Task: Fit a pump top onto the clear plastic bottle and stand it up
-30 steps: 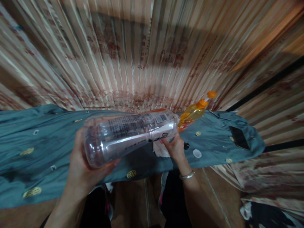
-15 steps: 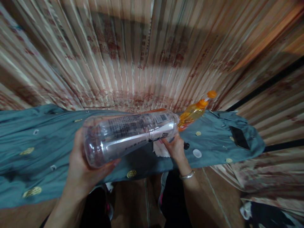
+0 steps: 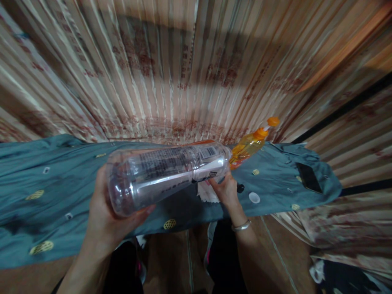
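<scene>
Two hands hold a clear labelled plastic bottle (image 3: 162, 173) on a slant at centre frame: the left hand (image 3: 105, 220) curls around its base, presumably bearing weight; the right hand (image 3: 226, 190) closes near its neck, apparently steadying it, fingertips hidden. Right of centre, a yellow bottle with orange cap (image 3: 248, 148) adjoins the mouth; contact is unclear.

The clear bottle (image 3: 165, 175) hides part of both hands (image 3: 104, 220), and its small print (image 3: 161, 163) is blurred.
</scene>
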Demonstrator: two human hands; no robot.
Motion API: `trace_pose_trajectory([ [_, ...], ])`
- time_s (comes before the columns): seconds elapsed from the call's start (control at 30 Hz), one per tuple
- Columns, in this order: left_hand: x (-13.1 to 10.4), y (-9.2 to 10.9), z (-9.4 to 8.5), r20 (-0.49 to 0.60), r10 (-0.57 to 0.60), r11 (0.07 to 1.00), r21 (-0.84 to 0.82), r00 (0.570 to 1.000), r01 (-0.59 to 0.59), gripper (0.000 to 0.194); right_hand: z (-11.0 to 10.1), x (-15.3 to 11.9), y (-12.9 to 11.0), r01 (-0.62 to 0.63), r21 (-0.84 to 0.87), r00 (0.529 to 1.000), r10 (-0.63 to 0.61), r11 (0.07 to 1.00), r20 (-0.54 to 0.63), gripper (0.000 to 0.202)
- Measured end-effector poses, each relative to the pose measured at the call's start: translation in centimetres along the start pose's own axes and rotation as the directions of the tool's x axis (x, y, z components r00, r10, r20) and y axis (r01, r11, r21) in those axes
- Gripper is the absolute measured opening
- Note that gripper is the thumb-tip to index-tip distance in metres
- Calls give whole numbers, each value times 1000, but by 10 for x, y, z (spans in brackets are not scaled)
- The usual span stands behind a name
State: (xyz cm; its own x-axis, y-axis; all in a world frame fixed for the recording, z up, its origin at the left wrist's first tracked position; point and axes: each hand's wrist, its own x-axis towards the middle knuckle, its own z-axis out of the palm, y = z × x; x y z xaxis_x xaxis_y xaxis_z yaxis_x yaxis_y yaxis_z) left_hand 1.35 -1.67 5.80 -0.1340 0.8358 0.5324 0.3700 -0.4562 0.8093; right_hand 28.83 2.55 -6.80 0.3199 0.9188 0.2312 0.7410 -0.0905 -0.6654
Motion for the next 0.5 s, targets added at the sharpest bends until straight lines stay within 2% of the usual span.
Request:
trace_pose_trajectory([
  [0.1,0,3,-1,7,-78,996,-46,997,78,57,-1,0,-1,-1,7,1000,1,1000,12,68],
  [0.27,2,1,0,-19,-22,999,-32,1000,21,60,0,0,-1,3,2,1000,-3,1000,3,73],
  [0.5,-3,-11,-3,-36,-36,996,-79,999,33,70,-1,0,-1,3,-15,1000,-3,1000,9,72],
])
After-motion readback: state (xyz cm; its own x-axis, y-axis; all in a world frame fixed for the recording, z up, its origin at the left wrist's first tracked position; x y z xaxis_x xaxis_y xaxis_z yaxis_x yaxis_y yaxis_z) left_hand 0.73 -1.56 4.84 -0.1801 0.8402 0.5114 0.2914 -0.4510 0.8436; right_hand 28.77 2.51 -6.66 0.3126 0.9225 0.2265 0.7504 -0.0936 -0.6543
